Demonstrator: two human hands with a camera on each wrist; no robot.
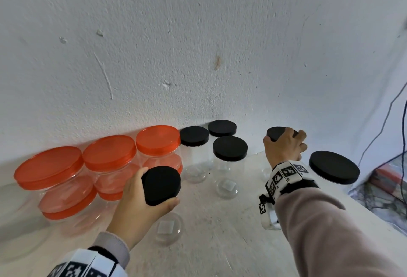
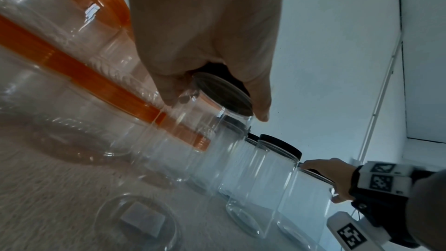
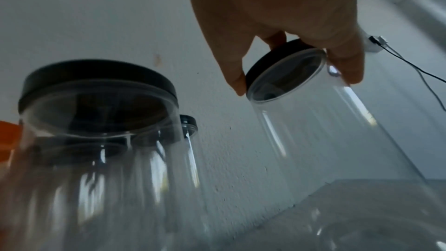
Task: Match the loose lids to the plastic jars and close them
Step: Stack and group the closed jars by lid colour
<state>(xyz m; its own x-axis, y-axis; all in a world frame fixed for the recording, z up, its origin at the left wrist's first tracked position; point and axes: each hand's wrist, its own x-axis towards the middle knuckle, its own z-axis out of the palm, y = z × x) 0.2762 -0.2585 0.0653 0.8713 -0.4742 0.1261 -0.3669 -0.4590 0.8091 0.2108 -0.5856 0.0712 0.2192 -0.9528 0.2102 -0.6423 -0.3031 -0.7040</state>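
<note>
My left hand [image 1: 141,197] grips a black lid [image 1: 161,185] that sits on top of a clear plastic jar [image 1: 168,228] near the front of the table; in the left wrist view the left hand [image 2: 207,49] curls round that lid [image 2: 223,93]. My right hand [image 1: 284,147] grips another black lid [image 1: 278,133] on a clear jar further back at the right. The right wrist view shows the right hand [image 3: 289,26] with fingers round this lid [image 3: 277,66] on its jar [image 3: 325,131].
Three clear jars with orange lids [image 1: 110,152] stand along the white wall at left. Several black-lidded clear jars [image 1: 230,151] stand in the middle, one larger [image 1: 334,170] at far right. Cables [image 1: 387,111] hang by the table's right edge.
</note>
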